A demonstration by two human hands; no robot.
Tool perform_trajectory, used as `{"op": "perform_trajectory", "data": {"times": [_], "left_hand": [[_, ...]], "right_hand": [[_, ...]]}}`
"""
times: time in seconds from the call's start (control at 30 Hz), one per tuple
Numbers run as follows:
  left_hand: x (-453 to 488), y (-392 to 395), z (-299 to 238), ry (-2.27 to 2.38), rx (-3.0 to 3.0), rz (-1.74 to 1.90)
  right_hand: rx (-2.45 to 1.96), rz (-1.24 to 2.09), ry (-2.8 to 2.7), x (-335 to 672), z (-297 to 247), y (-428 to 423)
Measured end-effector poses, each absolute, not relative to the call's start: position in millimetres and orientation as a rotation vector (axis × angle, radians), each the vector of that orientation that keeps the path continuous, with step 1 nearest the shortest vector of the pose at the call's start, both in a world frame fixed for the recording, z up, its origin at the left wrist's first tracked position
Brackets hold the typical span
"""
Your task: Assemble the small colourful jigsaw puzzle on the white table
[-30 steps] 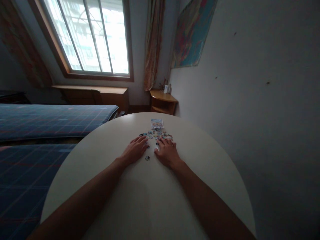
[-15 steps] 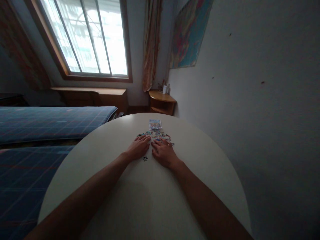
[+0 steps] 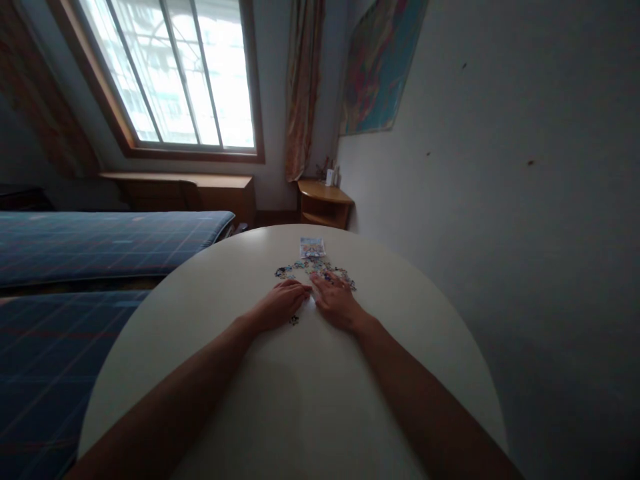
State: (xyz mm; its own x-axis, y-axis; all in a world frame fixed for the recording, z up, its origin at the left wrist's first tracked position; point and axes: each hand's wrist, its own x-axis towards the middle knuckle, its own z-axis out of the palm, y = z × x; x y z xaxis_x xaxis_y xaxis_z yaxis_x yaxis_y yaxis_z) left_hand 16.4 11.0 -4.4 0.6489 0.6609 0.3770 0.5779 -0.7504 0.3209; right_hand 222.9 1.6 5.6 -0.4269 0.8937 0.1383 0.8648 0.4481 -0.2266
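Small jigsaw puzzle pieces [image 3: 300, 265] lie in a loose, mixed-colour pile on the round white table [image 3: 240, 413]. My left hand [image 3: 283, 305] rests palm down at the near left side of the pile, fingers stretched toward the right; what lies beneath them is hidden. Its fingertips come close to my right thumb. My right hand [image 3: 337, 303] is spread over the pile's near right part, with pieces showing around its fingers. A small dark cluster of pieces [image 3: 294, 321] sits just below my left hand. Beyond the pile lies a small colourful picture card [image 3: 313, 247].
To the left stand beds with blue plaid mattresses [image 3: 110, 243], close to the table's edge. A wooden corner shelf [image 3: 325, 192] holds small items behind the table. The white wall [image 3: 450, 220] runs along the right. A desk [image 3: 215, 181] stands under the window.
My left hand has drawn back off the pile's left part, its fingertips shifting right and nearer to me. My right hand has moved slightly right over the pieces, and more of the pile's left side shows.
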Motion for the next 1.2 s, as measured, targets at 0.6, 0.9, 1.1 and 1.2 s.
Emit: {"op": "perform_trajectory", "data": {"times": [0.6, 0.9, 1.1, 1.2], "left_hand": [[14.8, -12.4, 10.4, 0.777, 2.698, 0.764], [16.5, -11.6, 8.7, 0.820, 2.678, 0.789], [13.3, -13.3, 9.7, 0.862, 2.777, 0.665], [13.3, -15.9, 12.6, 0.873, 2.841, 0.614]], "right_hand": [[-1.067, 0.361, -2.611, 251.4, 20.8, -9.7], [-1.179, 0.187, -2.646, 248.7, 25.2, -14.1], [-1.464, 0.103, -2.571, 244.1, 38.8, -24.2], [-1.600, 0.185, -2.490, 242.5, 41.9, -26.1]]}}
